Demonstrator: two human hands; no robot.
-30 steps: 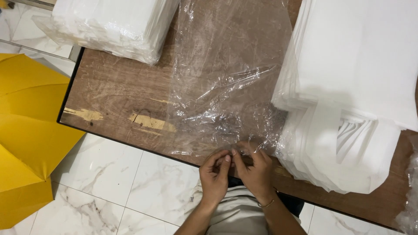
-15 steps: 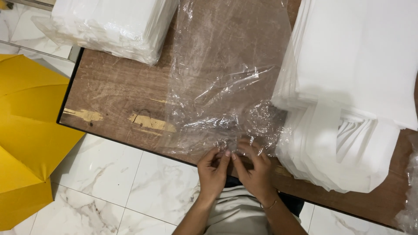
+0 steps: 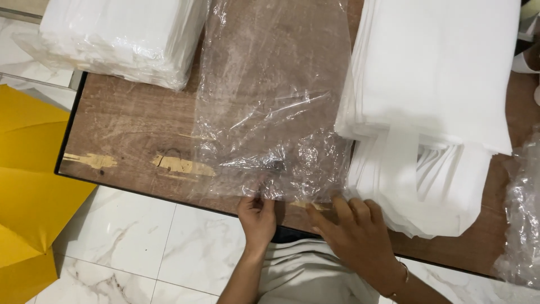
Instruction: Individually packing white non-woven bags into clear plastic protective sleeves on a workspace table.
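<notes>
A clear plastic bag (image 3: 273, 107) lies flat and crinkled along the middle of the brown wooden table (image 3: 129, 129), its near end at the table's front edge. My left hand (image 3: 257, 217) pinches that near edge of the bag between thumb and fingers. My right hand (image 3: 354, 236) rests beside it with fingers spread, pressing flat on the table edge at the bag's near right corner, close to the white stack.
A tall stack of white fabric bags (image 3: 433, 95) with handles fills the table's right side. Another wrapped white stack (image 3: 121, 36) sits at the back left. Crumpled clear plastic (image 3: 520, 214) lies at the far right. A yellow sheet (image 3: 31, 186) covers the marble floor at left.
My hands were together pinching the bag's near edge. Now they have parted: the left still grips the edge, while the right has slid right and opened flat.
</notes>
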